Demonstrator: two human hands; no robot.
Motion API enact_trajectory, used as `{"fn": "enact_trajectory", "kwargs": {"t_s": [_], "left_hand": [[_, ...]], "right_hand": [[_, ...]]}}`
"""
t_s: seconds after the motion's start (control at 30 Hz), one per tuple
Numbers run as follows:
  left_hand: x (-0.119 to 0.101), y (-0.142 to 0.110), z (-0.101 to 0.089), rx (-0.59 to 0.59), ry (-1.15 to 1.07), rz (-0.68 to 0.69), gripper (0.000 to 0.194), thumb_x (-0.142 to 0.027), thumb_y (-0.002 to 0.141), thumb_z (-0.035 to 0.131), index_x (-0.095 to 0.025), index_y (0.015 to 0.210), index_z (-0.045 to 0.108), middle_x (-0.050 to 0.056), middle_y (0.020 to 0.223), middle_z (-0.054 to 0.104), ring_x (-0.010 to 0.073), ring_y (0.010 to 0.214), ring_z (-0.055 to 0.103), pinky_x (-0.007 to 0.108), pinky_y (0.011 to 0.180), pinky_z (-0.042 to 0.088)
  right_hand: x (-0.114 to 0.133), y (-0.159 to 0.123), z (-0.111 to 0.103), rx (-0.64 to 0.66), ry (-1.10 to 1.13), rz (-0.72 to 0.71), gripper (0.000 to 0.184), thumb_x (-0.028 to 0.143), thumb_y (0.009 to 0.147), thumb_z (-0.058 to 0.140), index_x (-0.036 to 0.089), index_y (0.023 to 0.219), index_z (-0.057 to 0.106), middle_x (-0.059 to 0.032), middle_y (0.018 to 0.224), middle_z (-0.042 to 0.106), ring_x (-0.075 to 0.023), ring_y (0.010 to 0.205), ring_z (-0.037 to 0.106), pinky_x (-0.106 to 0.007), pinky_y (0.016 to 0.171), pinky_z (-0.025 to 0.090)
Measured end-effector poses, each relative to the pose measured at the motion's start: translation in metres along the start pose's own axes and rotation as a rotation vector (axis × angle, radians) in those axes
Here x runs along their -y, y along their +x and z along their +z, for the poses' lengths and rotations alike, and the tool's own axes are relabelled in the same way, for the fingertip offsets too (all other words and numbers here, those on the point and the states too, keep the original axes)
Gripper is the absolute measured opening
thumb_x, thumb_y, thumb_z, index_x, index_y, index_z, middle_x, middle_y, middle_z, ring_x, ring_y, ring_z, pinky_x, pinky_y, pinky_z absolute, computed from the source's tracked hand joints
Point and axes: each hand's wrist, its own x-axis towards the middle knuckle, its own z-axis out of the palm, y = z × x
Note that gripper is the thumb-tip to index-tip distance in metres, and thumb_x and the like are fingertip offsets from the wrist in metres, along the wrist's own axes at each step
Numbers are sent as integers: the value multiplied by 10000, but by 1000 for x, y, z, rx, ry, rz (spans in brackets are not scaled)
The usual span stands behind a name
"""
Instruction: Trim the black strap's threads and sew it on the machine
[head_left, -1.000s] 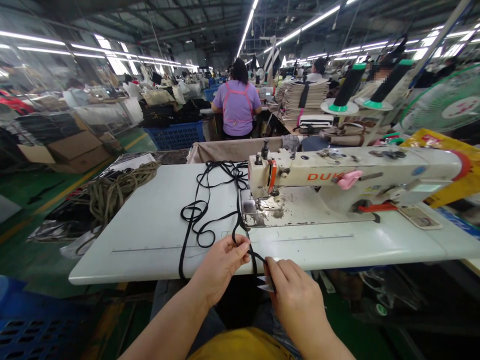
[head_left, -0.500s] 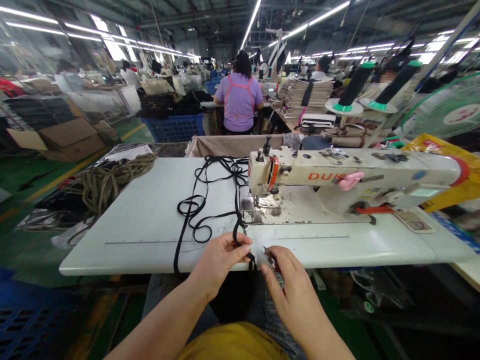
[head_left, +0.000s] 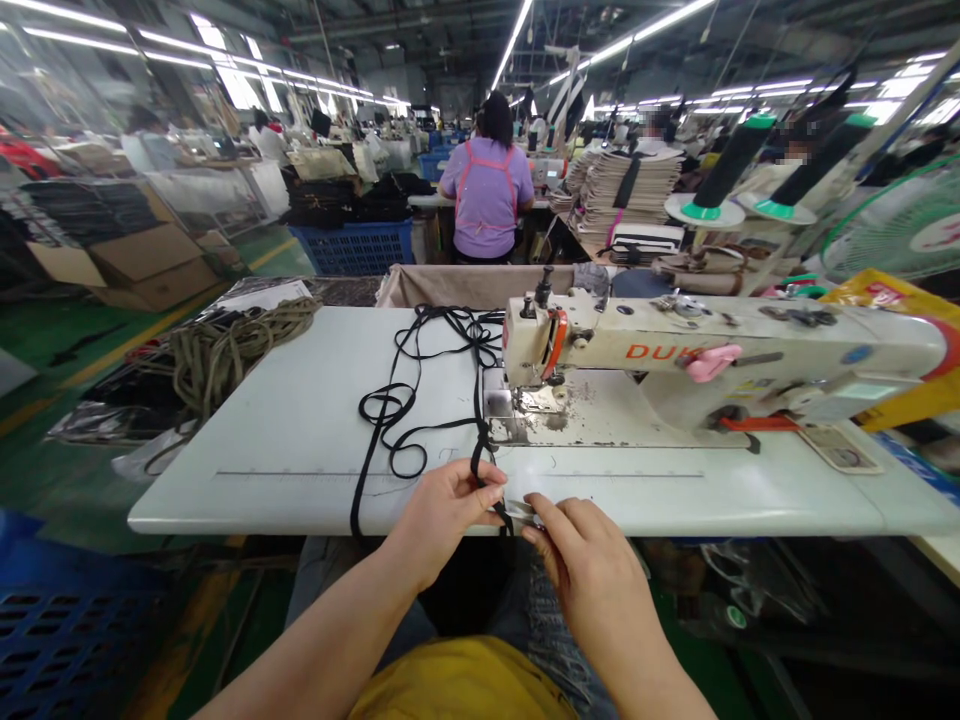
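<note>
My left hand (head_left: 441, 515) pinches a black strap (head_left: 475, 420) at the front edge of the white sewing table (head_left: 300, 440). The strap runs back across the table in loose loops to the far edge. My right hand (head_left: 581, 560) is closed around small metal thread snips (head_left: 520, 512), whose tips touch the strap beside my left fingers. A cream sewing machine (head_left: 675, 360) stands just behind both hands, its needle area near the strap.
A coil of tan rope (head_left: 225, 355) lies off the table's left side. A blue crate (head_left: 67, 640) sits at lower left. A person in a purple top (head_left: 489, 190) works with their back turned. Thread cones (head_left: 727, 165), a fan (head_left: 900, 220) and stacked fabric (head_left: 626, 185) stand at right.
My right hand rose from below the table edge and brought the snips to the strap at my left fingers. The left hand kept its pinch.
</note>
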Motion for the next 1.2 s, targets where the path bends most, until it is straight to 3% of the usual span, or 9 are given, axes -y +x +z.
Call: {"fn": "enact_trajectory", "kwargs": {"t_s": [0.53, 0.7, 0.83, 0.97, 1.03, 1.2], "left_hand": [[9, 7, -3, 6, 194, 71, 305, -344, 687, 833, -139, 890, 735, 15, 769, 694, 147, 659, 667, 291, 662, 585], [13, 10, -6, 15, 210, 60, 289, -337, 698, 835, -139, 883, 735, 2, 704, 692, 122, 563, 641, 254, 592, 527], [13, 10, -7, 23, 178, 48, 345, -375, 678, 868, -136, 888, 734, 7, 721, 701, 139, 583, 668, 277, 620, 565], [12, 10, -5, 14, 197, 62, 318, -357, 695, 852, -137, 893, 735, 9, 736, 700, 141, 590, 673, 288, 634, 586], [12, 9, -3, 8, 211, 67, 285, -334, 707, 834, -141, 891, 732, 10, 749, 702, 141, 595, 674, 281, 621, 583], [16, 10, 2, -32, 262, 80, 186, -286, 767, 767, -162, 893, 708, 18, 814, 689, 172, 660, 707, 304, 638, 593]], "right_hand": [[-2, 0, -3, 47, -50, -102, 255, 307, 1077, 511, 185, 1253, 649, -71, 885, 630, -263, 816, 557, -410, 779, 441], [0, 1, -4, 111, 354, -76, 171, 317, 1082, 525, 233, 1158, 653, -43, 902, 642, -216, 828, 600, -331, 731, 488], [-2, -1, 0, -39, 571, 155, 161, 378, 1035, 622, 244, 1123, 636, -9, 873, 644, -175, 754, 612, -278, 659, 492], [-3, 1, 0, -39, 583, 228, 149, 365, 997, 666, 244, 911, 657, 23, 743, 592, -151, 631, 551, -270, 571, 427], [0, 4, -2, -20, 558, 187, 50, 287, 979, 675, 246, 952, 689, 21, 746, 589, -160, 661, 565, -276, 604, 433], [11, 8, 5, -50, 395, 74, 190, 175, 937, 681, 217, 1118, 714, -27, 825, 624, -209, 759, 591, -310, 657, 433]]}}
